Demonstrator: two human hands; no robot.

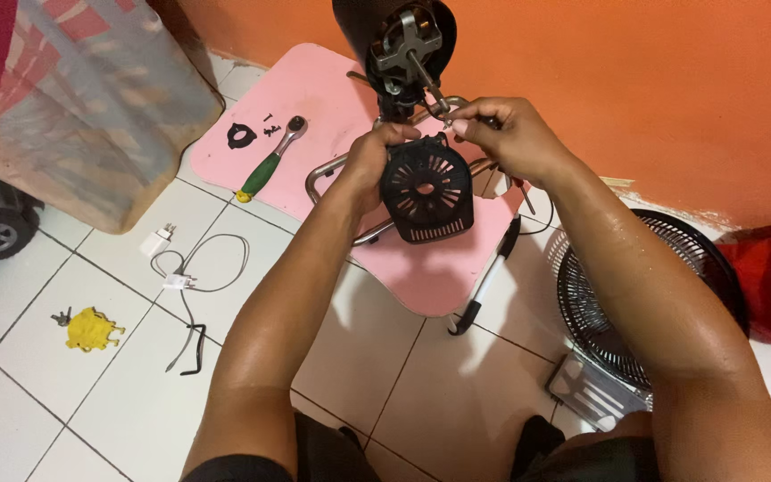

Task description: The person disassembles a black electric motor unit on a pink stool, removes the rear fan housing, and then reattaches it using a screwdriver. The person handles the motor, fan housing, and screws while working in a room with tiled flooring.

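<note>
So the black plastic motor cover (426, 190) is round-ish w/ a flat bottom edge, radial vent slots fanning around a center hole, plus a strip of short slots along the bottom. It's upright, vented face toward the cam, held up over the pink mat, just below the fan motor. The motor (406, 45) sits exposed in its dark housing, metal cross bracket showing, w/ its shaft (427, 85) sticking out at an angle toward the cover. The cover's top edge is right by the shaft tip, can't tell if they're touching tbh.
</note>
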